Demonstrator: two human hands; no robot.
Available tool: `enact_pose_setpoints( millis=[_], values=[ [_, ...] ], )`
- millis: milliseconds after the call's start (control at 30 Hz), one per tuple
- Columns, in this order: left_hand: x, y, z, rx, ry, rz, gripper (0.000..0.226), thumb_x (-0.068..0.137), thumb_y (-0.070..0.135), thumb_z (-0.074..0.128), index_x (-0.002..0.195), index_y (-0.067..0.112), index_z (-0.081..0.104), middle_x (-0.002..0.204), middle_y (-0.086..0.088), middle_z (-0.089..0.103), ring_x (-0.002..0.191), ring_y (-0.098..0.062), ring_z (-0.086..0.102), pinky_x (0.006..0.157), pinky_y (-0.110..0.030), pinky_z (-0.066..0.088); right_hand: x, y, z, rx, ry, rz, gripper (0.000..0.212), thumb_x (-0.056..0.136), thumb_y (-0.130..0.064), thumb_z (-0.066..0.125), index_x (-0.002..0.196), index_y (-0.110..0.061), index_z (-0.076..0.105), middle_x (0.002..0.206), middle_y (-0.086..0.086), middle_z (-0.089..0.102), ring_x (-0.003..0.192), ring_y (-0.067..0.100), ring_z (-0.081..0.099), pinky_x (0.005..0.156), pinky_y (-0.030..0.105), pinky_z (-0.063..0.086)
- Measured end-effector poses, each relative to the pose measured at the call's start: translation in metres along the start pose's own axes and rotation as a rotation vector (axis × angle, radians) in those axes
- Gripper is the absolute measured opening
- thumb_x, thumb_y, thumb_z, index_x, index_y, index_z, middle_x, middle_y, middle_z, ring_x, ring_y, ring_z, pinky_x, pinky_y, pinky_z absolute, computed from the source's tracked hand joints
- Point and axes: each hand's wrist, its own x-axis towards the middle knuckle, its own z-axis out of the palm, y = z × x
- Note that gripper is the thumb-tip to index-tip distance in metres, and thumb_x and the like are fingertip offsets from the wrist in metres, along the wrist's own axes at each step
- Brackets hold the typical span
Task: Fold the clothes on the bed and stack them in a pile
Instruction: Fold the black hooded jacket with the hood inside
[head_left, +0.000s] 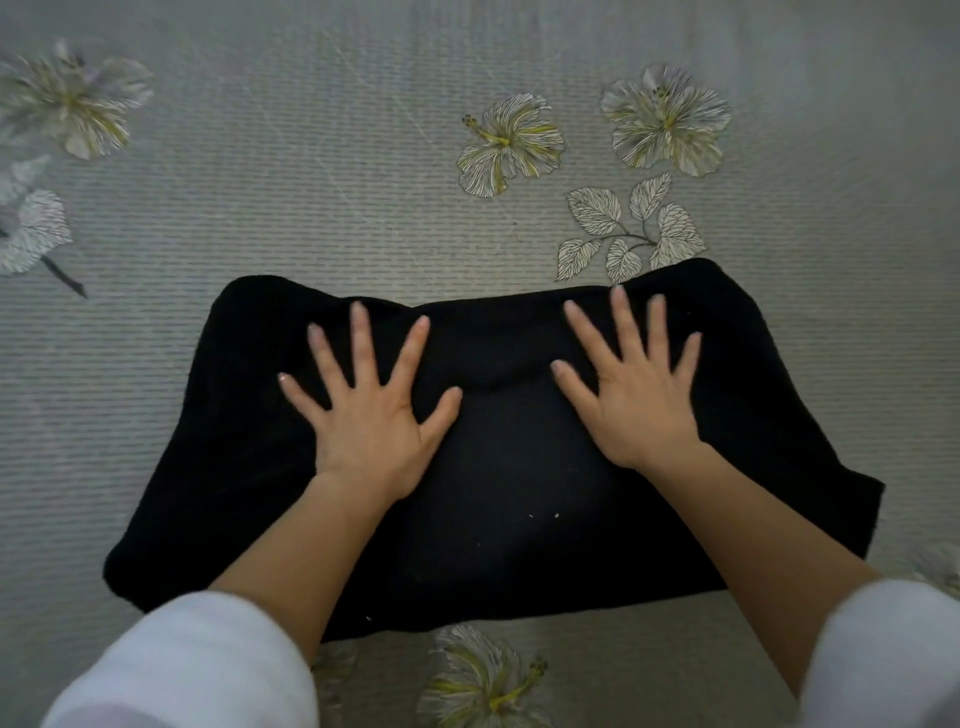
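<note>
A black garment (509, 483) lies folded into a rough rectangle on the bed, near the front edge of the view. My left hand (371, 410) rests flat on its left half with the fingers spread wide and straight. My right hand (636, 384) lies flat on the right half, fingers also spread, the fingertips near the garment's far edge. Both palms press down on the cloth. Neither hand holds anything. White sleeves cover my forearms at the bottom corners.
The bed (311, 197) is covered by a grey ribbed sheet printed with pale flowers and leaves. Bare sheet surrounds the garment on all sides. No other clothes are in view.
</note>
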Motion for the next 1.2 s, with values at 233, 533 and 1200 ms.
enact_pose_setpoints(
  millis=[233,533,1200],
  values=[
    [-0.026,-0.039,-0.001,-0.075,0.041,-0.157,0.074,0.084,0.076,0.009,0.147,0.044,-0.014,0.156,0.006,-0.026,0.139,-0.021,-0.035,0.110,-0.059,-0.014,-0.020,0.059,-0.006,-0.018,-0.036,0.224,0.061,0.091,-0.066,0.006,0.147,-0.048,-0.010,0.161,-0.003,-0.011,0.147,0.021,-0.016,0.112,0.061,-0.007],
    [-0.080,-0.084,-0.024,-0.169,0.144,-0.426,0.091,0.083,0.061,0.051,0.148,0.039,-0.008,0.159,-0.013,-0.004,0.144,-0.036,-0.003,0.111,-0.061,0.007,-0.044,0.092,-0.026,0.553,0.110,0.513,0.082,0.071,-0.052,0.075,0.136,-0.015,0.041,0.135,0.014,0.049,0.122,0.033,0.048,0.104,0.049,0.040],
    [-0.138,-0.027,-0.127,-0.715,0.025,-0.169,0.019,0.082,0.024,0.067,0.098,0.025,0.058,0.075,0.016,0.059,0.067,0.001,0.055,0.053,-0.018,0.039,-0.155,0.031,-0.127,0.668,0.031,0.315,0.022,0.082,-0.012,0.066,0.104,-0.016,0.065,0.084,-0.002,0.065,0.081,0.019,0.060,0.066,0.028,0.042]
  ],
)
